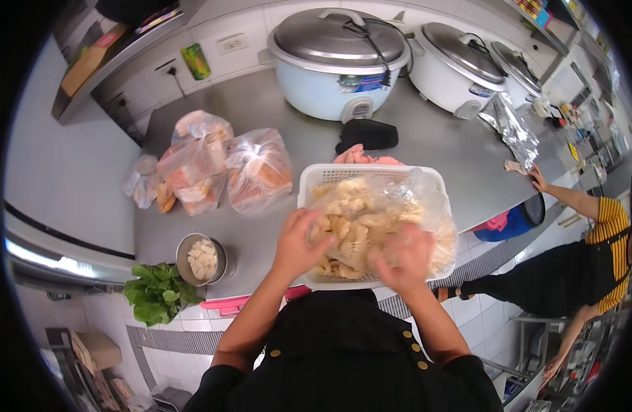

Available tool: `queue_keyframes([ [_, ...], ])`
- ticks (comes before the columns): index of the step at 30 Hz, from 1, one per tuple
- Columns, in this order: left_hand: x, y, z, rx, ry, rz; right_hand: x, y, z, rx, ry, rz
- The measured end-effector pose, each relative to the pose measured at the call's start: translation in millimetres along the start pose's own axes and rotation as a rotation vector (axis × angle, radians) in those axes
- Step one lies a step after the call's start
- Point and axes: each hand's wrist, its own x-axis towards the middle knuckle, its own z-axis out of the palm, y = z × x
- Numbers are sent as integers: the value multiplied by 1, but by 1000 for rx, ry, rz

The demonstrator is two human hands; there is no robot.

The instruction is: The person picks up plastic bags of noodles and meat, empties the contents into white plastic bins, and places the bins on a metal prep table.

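Note:
In front of me a white plastic basket with perforated sides (306,191) stands at the counter's near edge. Pale yellowish food pieces, whose kind I cannot tell for sure, fill it, many inside a clear plastic bag (396,193). My left hand (301,244) is over the basket's left side, thumb and fingers apart, beside the bag. Blurred by motion, my right hand (408,257) is spread over the right part of the bag; whether it touches the plastic is unclear.
Tied plastic bags of orange-pink food (259,172) lie on the steel counter (316,139), left. Nearer are a metal cup of white pieces (202,260) and leafy greens (159,294). Large rice cookers (321,85) line the wall. At right, a co-worker (604,242) touches the counter near foil (511,129).

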Motion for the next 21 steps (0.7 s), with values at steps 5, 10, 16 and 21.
queue_keyframes([
  [5, -15, -19, 9, 317, -197, 276, -33, 81, -6, -310, 231, 408],
  [10, -6, -21, 0, 469, -159, 393, -18, 94, -2, 44, 171, 707],
  [16, 16, -24, 11, 182, -138, 126, 71, 76, -38, 384, 754, 641],
  [21, 9, -40, 39, 258, 121, 355, 115, 93, -40, 634, 871, 534],
])
